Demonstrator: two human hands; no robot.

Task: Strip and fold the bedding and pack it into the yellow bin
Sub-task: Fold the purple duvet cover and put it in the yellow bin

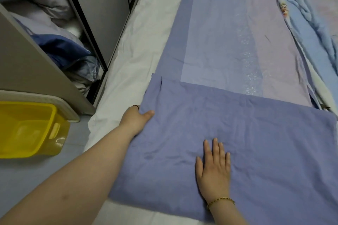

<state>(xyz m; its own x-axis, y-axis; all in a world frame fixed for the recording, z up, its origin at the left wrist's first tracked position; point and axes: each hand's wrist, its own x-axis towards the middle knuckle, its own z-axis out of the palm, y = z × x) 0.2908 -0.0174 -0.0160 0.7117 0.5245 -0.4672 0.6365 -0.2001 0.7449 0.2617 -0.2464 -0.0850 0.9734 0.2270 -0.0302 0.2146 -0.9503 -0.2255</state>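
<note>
Purple sheet [237, 142] is pinned lower centre by the spread right hand [213, 168], its edge gripped by the left hand [137, 120] (corners should be squared first).

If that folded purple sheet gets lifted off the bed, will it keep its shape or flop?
Probably flop: the purple sheet is thin, creased cloth lying limp, so its fold would likely sag open when lifted. It seems light, since the left hand holds its edge with just a pinch. The right hand pressing flat suggests it shifts easily.
</note>
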